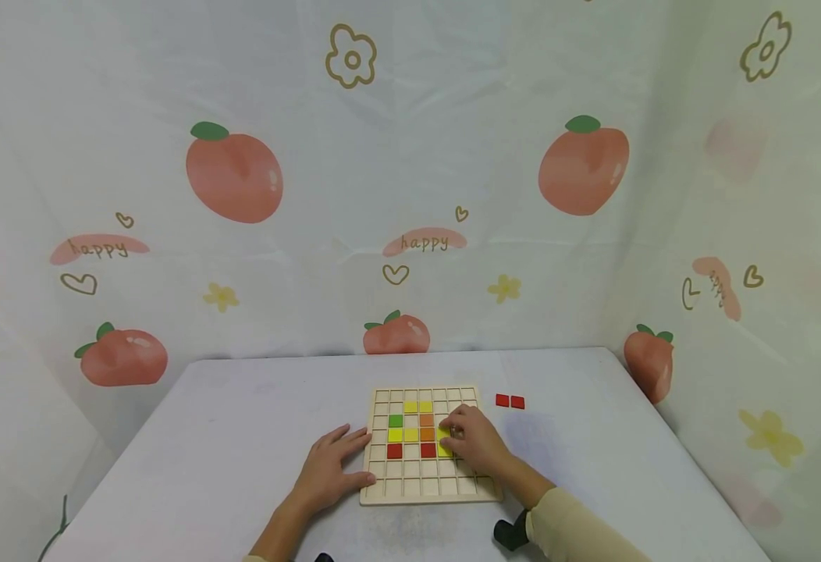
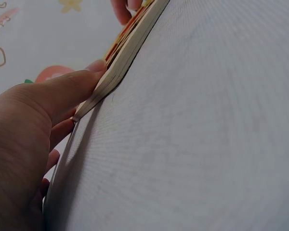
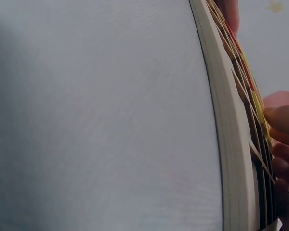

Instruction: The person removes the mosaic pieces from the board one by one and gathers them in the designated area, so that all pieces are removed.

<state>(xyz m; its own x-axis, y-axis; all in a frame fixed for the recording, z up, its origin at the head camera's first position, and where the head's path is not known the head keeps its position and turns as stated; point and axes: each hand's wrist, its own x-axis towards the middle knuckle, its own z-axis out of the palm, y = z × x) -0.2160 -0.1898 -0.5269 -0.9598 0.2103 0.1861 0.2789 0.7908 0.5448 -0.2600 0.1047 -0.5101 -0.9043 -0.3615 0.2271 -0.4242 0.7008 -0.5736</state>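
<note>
A square wooden grid board (image 1: 431, 501) lies on the table. Several coloured tiles sit in its cells: a green tile (image 1: 396, 421), orange tiles (image 1: 427, 421), red tiles (image 1: 394, 451) and yellow tiles (image 1: 411, 435). My left hand (image 1: 326, 472) rests at the board's left side, fingers spread, the thumb on its near left edge. Over the right half, my right hand (image 1: 479, 441) pinches a yellow tile (image 1: 442, 432) between thumb and index finger, low at the cells. Another yellow tile (image 1: 444, 450) lies just below it. The right hand partly covers the cells beneath it.
Two loose red tiles (image 1: 502, 400) lie on the white table (image 1: 263, 414) beyond the board's right side. A black object (image 1: 511, 533) shows by the right sleeve. A white printed curtain (image 1: 410, 156) hangs behind the table.
</note>
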